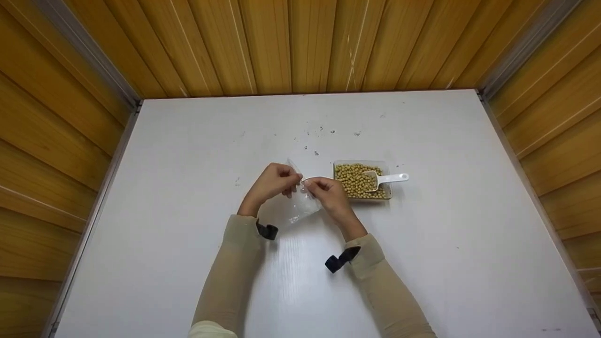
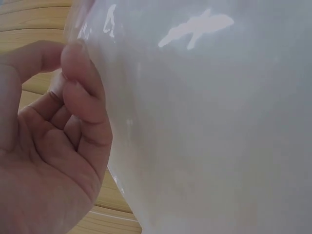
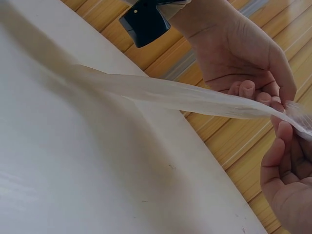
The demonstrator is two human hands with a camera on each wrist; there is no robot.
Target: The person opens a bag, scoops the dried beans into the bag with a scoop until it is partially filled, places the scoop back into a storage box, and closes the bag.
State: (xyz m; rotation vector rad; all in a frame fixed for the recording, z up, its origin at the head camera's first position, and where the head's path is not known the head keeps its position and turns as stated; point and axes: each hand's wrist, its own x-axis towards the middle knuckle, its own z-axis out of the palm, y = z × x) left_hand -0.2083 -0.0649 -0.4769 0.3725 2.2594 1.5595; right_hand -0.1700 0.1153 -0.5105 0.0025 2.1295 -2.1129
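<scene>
- Grip, left hand (image 1: 274, 182), centre of the frame: thumb and index finger pinch the film in a narrow hold. This hand does best as a steady anchor, taking only a little film so the layers can slide apart.
- Clear plastic bag (image 1: 304, 205), mid-frame, hanging between the hands with its lower corner toward the bottom. Whether its layers are parted cannot be told. Rubbing the film lightly between the fingertips should separate them; a hard tug could tear it.
- Right hand (image 1: 331, 192), just right of centre: thumb and fingertips also pinch the film, close beside the left fingertips. An even, gentle pull away from the left suits thin plastic.
- Tub (image 1: 362, 162) of soybeans (image 1: 351, 180), right of centre, with a white scoop (image 1: 393, 178) resting in it, handle over the right rim. The right wrist should stay clear of both.
</scene>
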